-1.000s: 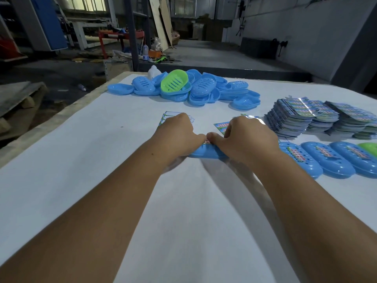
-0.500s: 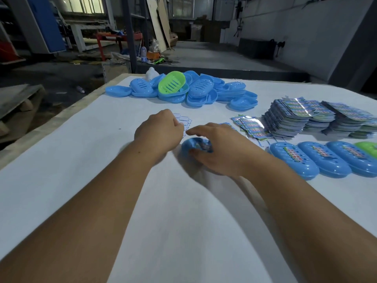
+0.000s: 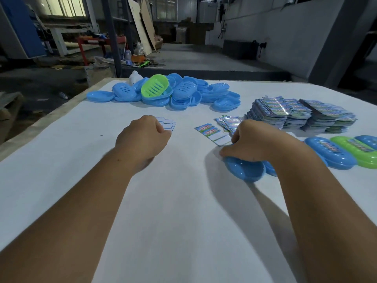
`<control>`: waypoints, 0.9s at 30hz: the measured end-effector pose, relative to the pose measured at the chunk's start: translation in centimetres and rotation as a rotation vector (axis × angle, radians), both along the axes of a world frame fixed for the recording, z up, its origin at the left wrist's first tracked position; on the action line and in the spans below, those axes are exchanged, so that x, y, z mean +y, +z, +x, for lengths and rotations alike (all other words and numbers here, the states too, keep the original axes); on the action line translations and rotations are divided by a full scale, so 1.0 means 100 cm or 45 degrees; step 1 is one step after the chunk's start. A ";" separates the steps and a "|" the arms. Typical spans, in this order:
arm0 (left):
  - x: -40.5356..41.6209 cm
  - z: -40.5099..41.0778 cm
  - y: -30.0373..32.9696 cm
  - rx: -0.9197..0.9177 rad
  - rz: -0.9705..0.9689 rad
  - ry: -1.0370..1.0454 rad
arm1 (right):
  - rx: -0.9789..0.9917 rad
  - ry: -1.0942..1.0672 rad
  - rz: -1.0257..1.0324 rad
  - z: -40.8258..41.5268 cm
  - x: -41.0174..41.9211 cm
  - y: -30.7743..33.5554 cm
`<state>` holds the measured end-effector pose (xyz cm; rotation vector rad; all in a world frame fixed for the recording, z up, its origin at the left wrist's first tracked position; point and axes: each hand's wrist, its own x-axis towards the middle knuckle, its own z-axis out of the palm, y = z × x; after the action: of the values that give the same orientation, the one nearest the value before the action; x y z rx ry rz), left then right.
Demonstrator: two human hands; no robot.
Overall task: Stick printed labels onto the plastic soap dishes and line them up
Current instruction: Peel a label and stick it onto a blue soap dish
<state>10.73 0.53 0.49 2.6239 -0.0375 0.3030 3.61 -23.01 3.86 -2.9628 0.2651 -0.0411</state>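
- Nearest, on the white counter (image 3: 183, 231), the right hand (image 3: 259, 139) has its fingers curled over the top of a blue soap dish (image 3: 244, 168), pressing down on it at the near end of the row; whether a label sits on it I cannot tell, since the hand covers the top.
- The dish looks like thin moulded plastic: light, stiff, glossy and likely to skid on the smooth counter. Gripping across its narrow width by the rim, or holding it down from above, seems the surest hold.
- The left hand (image 3: 142, 137) rests on the counter well apart from the dish, fingers loosely curled; nothing shows in its grip.
- To the right, labelled dishes (image 3: 334, 154), blue and green, lie side by side in the row.
- Between the hands and a little farther, a partly used label strip (image 3: 212, 132) lies flat; spent backing paper (image 3: 168, 124) lies just past the left hand. Labels are thin and floppy, best lifted by a corner.
- Beyond, stacks of label sheets (image 3: 295, 115) stand at the right.
- Farthest, a heap of unlabelled dishes (image 3: 183, 94) waits, one green (image 3: 155, 85) on top.
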 end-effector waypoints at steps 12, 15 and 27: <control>0.022 0.005 0.007 -0.095 -0.189 0.131 | -0.045 -0.005 -0.007 0.004 -0.018 0.001; 0.034 0.009 0.012 -0.170 -0.117 0.230 | -0.058 0.050 0.035 0.008 -0.014 -0.002; 0.006 0.019 -0.006 -0.316 0.045 0.034 | -0.253 0.302 0.218 0.017 0.030 -0.025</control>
<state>12.61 1.10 -0.10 2.6080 -0.0924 0.6408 5.30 -20.03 1.38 -2.7710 -0.1044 -0.2664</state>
